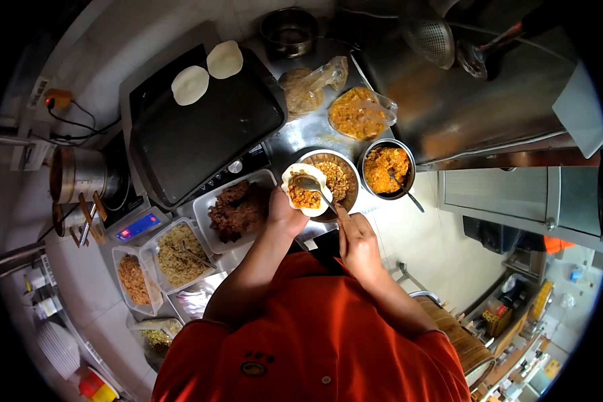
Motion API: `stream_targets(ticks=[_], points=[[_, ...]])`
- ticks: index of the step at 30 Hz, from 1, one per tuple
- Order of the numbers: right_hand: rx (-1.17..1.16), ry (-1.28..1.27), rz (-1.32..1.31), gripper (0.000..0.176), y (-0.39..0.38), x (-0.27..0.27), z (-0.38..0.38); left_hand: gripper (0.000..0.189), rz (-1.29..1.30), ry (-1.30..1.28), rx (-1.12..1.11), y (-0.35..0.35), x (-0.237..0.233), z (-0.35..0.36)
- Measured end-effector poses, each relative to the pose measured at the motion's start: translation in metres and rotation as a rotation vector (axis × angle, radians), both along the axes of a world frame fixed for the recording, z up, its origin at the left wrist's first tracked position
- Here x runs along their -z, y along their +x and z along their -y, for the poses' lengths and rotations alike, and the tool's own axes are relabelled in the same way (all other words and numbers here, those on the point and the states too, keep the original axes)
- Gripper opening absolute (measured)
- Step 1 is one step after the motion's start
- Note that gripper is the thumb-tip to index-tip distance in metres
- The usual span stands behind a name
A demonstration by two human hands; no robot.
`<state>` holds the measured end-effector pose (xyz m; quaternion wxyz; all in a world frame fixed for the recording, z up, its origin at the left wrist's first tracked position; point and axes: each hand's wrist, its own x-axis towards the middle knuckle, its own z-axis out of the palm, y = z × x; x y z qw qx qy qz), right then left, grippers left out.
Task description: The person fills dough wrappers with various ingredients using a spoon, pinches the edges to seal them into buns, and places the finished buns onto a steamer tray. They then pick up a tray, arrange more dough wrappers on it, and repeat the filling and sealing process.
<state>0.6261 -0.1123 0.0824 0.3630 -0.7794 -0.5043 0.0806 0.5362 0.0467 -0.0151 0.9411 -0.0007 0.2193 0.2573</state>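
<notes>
My left hand (285, 214) is closed around the edge of a round, pale dough wrapper (317, 172), which lies open with reddish-brown minced filling (304, 198) on it. My right hand (358, 242) grips a metal spoon (307, 182) by the handle, its bowl over the filling. Both are above the left side of a metal bowl (352, 200) of similar chopped filling (333, 177). Just right of it stands a pot of orange filling (386, 167) with a dark-handled spoon (414, 201) in it. The fingertips of my left hand are partly hidden under the wrapper.
Two flat dough rounds (190, 85) rest on the far part of a black griddle (204, 134). Plastic tubs with dark red paste (240, 211) and grain-like filling (181, 254) stand left of my arm. A bag of orange filling (356, 114) lies behind the bowl.
</notes>
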Motion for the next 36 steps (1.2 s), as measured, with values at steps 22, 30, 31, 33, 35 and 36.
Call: stream_targets(ticks=[22,30,31,33,35,36], points=[[0.096,-0.270,-2.107,0.023,0.034,-0.028,0.013,0.049,-0.021,-0.035,-0.037,-0.013,-0.032,0.005],[0.051,-0.304,-2.030,0.023,0.049,-0.008,0.012,0.046,-0.205,-0.078,-0.107,-0.029,-0.015,-0.002],[0.063,-0.200,-1.969,0.023,0.052,-0.002,0.011,0.045,-0.235,-0.093,-0.104,-0.035,-0.008,-0.006],[0.240,-0.347,-1.563,0.025,0.064,0.029,0.007,0.042,-0.183,-0.044,-0.104,-0.050,0.005,-0.012],[0.050,-0.430,-0.507,0.023,0.063,0.092,0.010,0.039,-0.071,0.053,-0.096,-0.057,0.011,-0.015],[0.051,-0.580,-0.325,0.023,0.061,0.102,0.002,0.037,-0.129,0.003,-0.123,-0.055,0.004,-0.015]])
